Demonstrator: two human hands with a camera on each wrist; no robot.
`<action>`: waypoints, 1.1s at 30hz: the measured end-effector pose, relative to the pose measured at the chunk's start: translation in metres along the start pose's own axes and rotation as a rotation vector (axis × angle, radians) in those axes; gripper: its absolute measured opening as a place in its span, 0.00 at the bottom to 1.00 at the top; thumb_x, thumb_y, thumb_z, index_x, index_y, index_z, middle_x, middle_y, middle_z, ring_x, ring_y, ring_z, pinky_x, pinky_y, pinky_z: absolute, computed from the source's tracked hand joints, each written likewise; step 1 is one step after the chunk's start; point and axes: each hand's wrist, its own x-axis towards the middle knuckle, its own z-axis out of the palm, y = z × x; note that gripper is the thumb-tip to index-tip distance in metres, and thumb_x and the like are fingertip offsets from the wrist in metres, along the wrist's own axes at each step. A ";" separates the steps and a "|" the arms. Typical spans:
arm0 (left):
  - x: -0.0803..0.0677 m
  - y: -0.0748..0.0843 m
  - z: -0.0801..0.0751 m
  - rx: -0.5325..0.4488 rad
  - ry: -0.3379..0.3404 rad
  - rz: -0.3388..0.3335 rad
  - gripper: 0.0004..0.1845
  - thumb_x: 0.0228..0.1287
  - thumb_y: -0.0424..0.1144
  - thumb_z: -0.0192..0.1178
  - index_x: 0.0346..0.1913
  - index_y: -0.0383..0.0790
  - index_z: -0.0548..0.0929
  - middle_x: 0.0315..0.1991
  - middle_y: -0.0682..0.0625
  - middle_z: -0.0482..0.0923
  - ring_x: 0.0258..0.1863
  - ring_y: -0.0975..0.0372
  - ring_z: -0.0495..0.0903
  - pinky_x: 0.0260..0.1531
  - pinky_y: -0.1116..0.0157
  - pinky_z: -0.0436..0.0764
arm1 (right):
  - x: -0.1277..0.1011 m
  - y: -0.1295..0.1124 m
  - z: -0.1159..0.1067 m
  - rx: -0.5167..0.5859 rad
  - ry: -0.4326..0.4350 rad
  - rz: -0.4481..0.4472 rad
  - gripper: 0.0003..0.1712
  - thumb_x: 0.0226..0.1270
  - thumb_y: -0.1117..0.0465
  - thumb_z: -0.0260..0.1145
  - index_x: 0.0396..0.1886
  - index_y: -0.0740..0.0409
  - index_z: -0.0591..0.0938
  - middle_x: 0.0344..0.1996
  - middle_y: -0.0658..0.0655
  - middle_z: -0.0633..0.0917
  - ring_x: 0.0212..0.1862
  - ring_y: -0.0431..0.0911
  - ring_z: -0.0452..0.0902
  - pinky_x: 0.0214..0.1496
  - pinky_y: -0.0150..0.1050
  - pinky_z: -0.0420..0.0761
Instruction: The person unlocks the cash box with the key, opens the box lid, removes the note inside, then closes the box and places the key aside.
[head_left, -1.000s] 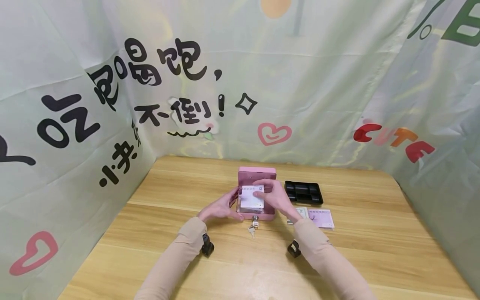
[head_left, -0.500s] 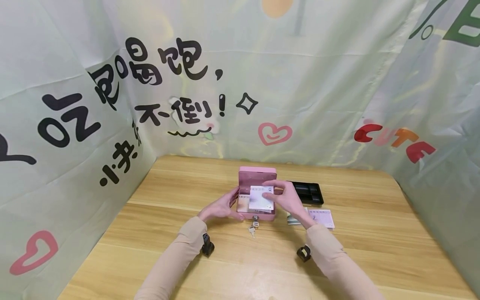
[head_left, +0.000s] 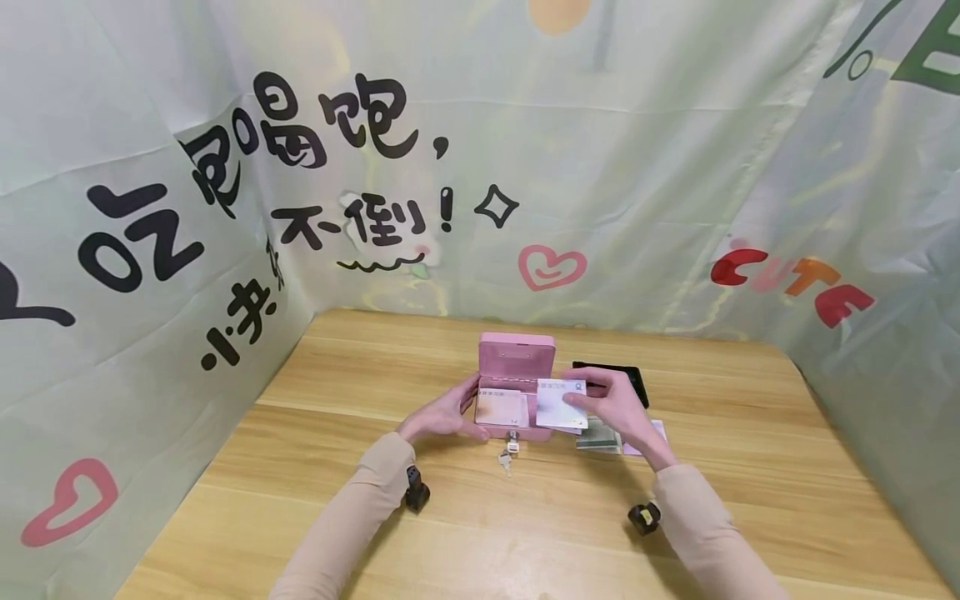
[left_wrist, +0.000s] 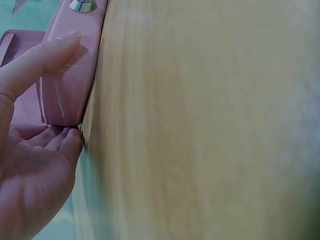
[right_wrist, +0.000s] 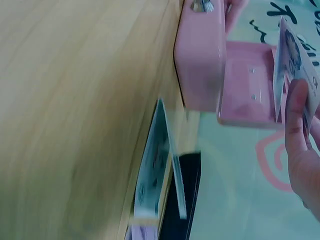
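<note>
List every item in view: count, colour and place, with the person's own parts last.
cash box: one, pink, lid open, middle of the table.
banknotes in box: a stack, pale, inside the cash box.
banknotes in hand: a few, whitish, over the box's right edge.
keys: small bunch, silver, at the box's front lock.
coin tray: one, black, right of the box.
banknotes on table: greenish and purple, beside the tray.
table: one, light wood.
backdrop: pale green, printed.
left hand: rests against the box's left side.
right hand: pinches the banknotes in hand.
</note>
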 end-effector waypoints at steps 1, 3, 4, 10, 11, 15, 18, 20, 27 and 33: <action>0.000 0.000 0.000 0.001 0.001 -0.004 0.64 0.50 0.27 0.74 0.80 0.32 0.37 0.83 0.38 0.39 0.82 0.46 0.45 0.83 0.50 0.47 | -0.001 0.001 -0.003 -0.005 0.002 -0.001 0.25 0.62 0.64 0.73 0.58 0.68 0.82 0.58 0.71 0.83 0.41 0.32 0.86 0.40 0.29 0.87; 0.000 0.001 0.000 -0.001 0.002 -0.012 0.64 0.50 0.27 0.74 0.80 0.32 0.36 0.83 0.38 0.38 0.82 0.46 0.45 0.83 0.50 0.47 | -0.004 0.002 -0.009 -0.009 0.005 0.001 0.25 0.62 0.64 0.73 0.58 0.69 0.81 0.58 0.72 0.83 0.41 0.32 0.86 0.40 0.30 0.87; 0.000 0.001 0.000 0.001 0.003 -0.017 0.64 0.51 0.28 0.74 0.80 0.32 0.36 0.83 0.38 0.38 0.82 0.46 0.45 0.83 0.50 0.47 | -0.005 0.003 -0.012 -0.013 0.008 0.006 0.25 0.62 0.64 0.73 0.58 0.69 0.81 0.58 0.72 0.83 0.40 0.32 0.85 0.40 0.30 0.87; -0.001 0.001 0.000 0.015 0.014 -0.029 0.64 0.50 0.28 0.74 0.80 0.32 0.36 0.83 0.38 0.37 0.82 0.46 0.45 0.83 0.50 0.48 | -0.012 0.009 -0.027 -0.033 0.012 0.027 0.27 0.63 0.62 0.73 0.59 0.70 0.80 0.55 0.70 0.85 0.39 0.32 0.85 0.39 0.30 0.87; -0.002 0.002 0.000 0.016 0.015 -0.026 0.64 0.50 0.28 0.74 0.80 0.32 0.36 0.83 0.38 0.37 0.82 0.46 0.45 0.83 0.51 0.48 | -0.014 0.010 -0.029 -0.031 0.007 0.027 0.27 0.63 0.62 0.73 0.59 0.70 0.80 0.54 0.67 0.86 0.39 0.32 0.85 0.38 0.30 0.86; -0.002 0.002 0.001 0.017 0.019 -0.025 0.64 0.49 0.28 0.74 0.80 0.32 0.37 0.83 0.38 0.37 0.82 0.46 0.45 0.83 0.51 0.48 | -0.020 0.014 -0.040 -0.021 -0.012 0.033 0.26 0.64 0.61 0.73 0.59 0.69 0.80 0.48 0.52 0.89 0.38 0.32 0.85 0.35 0.31 0.85; -0.003 0.002 0.001 0.021 0.021 -0.032 0.65 0.49 0.28 0.74 0.80 0.32 0.37 0.83 0.38 0.37 0.82 0.46 0.45 0.83 0.52 0.49 | -0.025 0.015 -0.049 -0.031 -0.021 0.036 0.26 0.64 0.61 0.72 0.59 0.69 0.80 0.47 0.43 0.87 0.39 0.32 0.84 0.36 0.31 0.85; -0.003 0.003 0.001 0.019 0.021 -0.023 0.65 0.49 0.28 0.74 0.80 0.31 0.37 0.83 0.37 0.37 0.82 0.45 0.45 0.83 0.51 0.49 | -0.028 0.016 -0.056 -0.041 -0.027 0.039 0.26 0.65 0.60 0.72 0.59 0.69 0.80 0.47 0.40 0.86 0.39 0.32 0.85 0.38 0.31 0.86; -0.003 0.003 0.000 0.028 0.016 -0.011 0.64 0.50 0.28 0.74 0.80 0.30 0.36 0.82 0.36 0.37 0.81 0.44 0.45 0.82 0.49 0.48 | -0.033 0.024 -0.079 -0.056 -0.038 0.069 0.26 0.66 0.58 0.71 0.59 0.67 0.80 0.49 0.34 0.85 0.46 0.30 0.85 0.47 0.29 0.86; -0.004 0.004 0.000 0.036 0.017 -0.032 0.64 0.51 0.30 0.74 0.80 0.31 0.36 0.82 0.36 0.36 0.82 0.44 0.45 0.83 0.50 0.49 | -0.036 0.031 -0.096 -0.076 -0.041 0.064 0.20 0.66 0.60 0.71 0.56 0.59 0.84 0.57 0.47 0.85 0.47 0.28 0.83 0.49 0.27 0.86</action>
